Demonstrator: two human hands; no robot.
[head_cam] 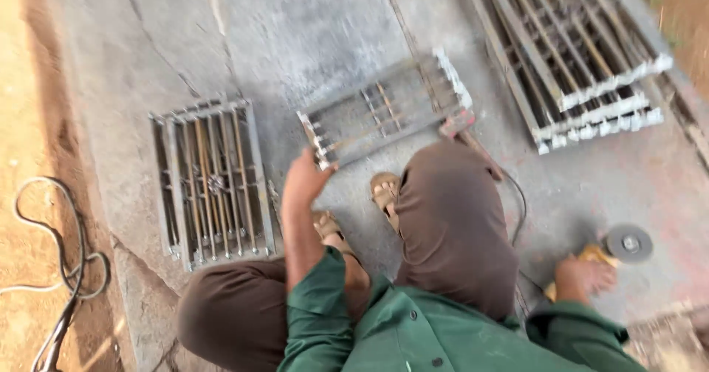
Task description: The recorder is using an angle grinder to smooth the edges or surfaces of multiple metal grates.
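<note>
The left hand (304,181) grips the corner of a small barred steel grille (384,110) lying at 12 o'clock on the rough concrete floor (310,32); the right hand (583,276) clasps a yellow angle grinder (617,246) (round grey disc) at 4 o'clock; three grilles in all, one (212,184) at 9 o'clock, the largest (572,54) at 2 o'clock; a cable (63,269) coils over sandy ground at 8 o'clock.

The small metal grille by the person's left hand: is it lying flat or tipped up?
Tipped up. The small metal grille has its near corner lifted in the left hand, while the grille beside it lies flat on the concrete.
</note>
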